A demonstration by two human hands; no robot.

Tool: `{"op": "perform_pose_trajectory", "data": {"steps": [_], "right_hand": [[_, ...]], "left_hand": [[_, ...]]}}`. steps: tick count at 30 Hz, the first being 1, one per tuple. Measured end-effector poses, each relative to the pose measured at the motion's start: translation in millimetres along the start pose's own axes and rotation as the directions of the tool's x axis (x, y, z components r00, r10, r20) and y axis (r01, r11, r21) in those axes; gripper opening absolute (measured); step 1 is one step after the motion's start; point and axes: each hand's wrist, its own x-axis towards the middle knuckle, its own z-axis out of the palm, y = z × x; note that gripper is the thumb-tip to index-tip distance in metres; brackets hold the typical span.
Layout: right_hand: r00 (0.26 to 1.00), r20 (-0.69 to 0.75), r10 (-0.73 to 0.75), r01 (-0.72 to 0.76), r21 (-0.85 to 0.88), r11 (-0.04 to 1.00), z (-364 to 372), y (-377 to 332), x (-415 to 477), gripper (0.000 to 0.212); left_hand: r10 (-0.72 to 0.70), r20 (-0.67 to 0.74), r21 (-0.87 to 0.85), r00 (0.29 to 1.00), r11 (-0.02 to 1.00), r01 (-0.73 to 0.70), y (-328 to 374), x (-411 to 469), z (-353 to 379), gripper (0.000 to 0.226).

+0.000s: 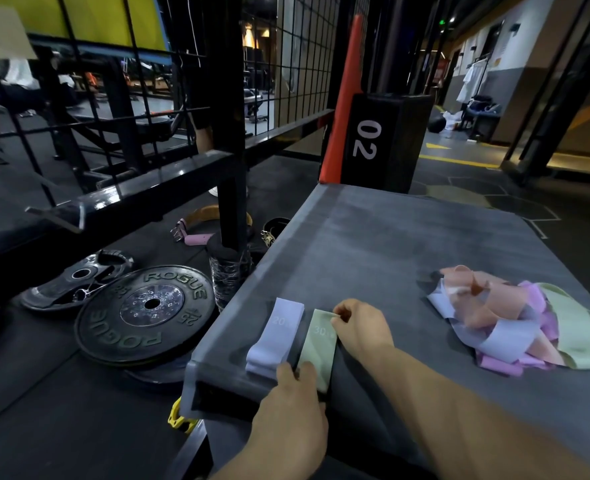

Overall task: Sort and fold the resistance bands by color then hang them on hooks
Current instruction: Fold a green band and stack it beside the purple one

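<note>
Two folded resistance bands lie side by side near the front left corner of a grey padded box (390, 237): a lavender band (275, 336) marked 20 and a pale green band (317, 346) marked 30. My left hand (291, 407) rests its fingertips on the near ends of both bands. My right hand (361, 327) pinches the far end of the green band. A loose pile of bands (515, 323) in peach, lavender, pink and green sits to the right on the box.
Black Rogue weight plates (144, 311) lie on the floor to the left, beside a black rack post (231, 168) and wire mesh. Pink and tan belts (203, 230) lie behind it. A black block marked 02 (380, 143) and an orange pad stand beyond the box.
</note>
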Motion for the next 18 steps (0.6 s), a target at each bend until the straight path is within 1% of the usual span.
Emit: {"op": "perform_pose_trajectory", "data": {"steps": [5, 8, 11, 13, 15, 18], "right_hand": [[0.999, 0.001, -0.054, 0.054, -0.027, 0.998, 2.9, 3.6, -1.4, 0.023], [0.994, 0.01, -0.105, 0.105, -0.031, 0.994, 5.7, 8.5, -2.0, 0.032], [0.981, 0.04, -0.19, 0.192, -0.051, 0.98, 5.5, 13.7, -4.4, 0.04], [0.961, 0.094, -0.26, 0.268, -0.088, 0.959, 2.8, 17.0, -7.4, 0.043], [0.935, 0.183, -0.303, 0.334, -0.167, 0.928, -0.2, 19.0, -10.3, 0.046], [0.907, 0.303, -0.292, 0.379, -0.286, 0.88, -3.0, 18.5, -13.4, 0.05]], "left_hand": [[-0.038, 0.02, 0.025, 0.999, 0.999, 0.038, 2.5, -0.2, -1.2, 0.039], [0.0, -0.014, 0.074, 1.0, 0.997, 0.001, 1.7, 0.5, -0.7, 0.047], [0.049, -0.045, 0.061, 0.998, 0.997, -0.046, -3.1, 1.4, 3.6, 0.054], [0.055, -0.042, 0.071, 0.998, 0.996, -0.052, -7.3, 1.0, 7.0, 0.059], [0.06, -0.041, 0.078, 0.997, 0.995, -0.056, -9.9, 0.8, 10.2, 0.062], [0.093, -0.075, 0.078, 0.993, 0.993, -0.087, -11.3, 1.4, 10.8, 0.059]]}}
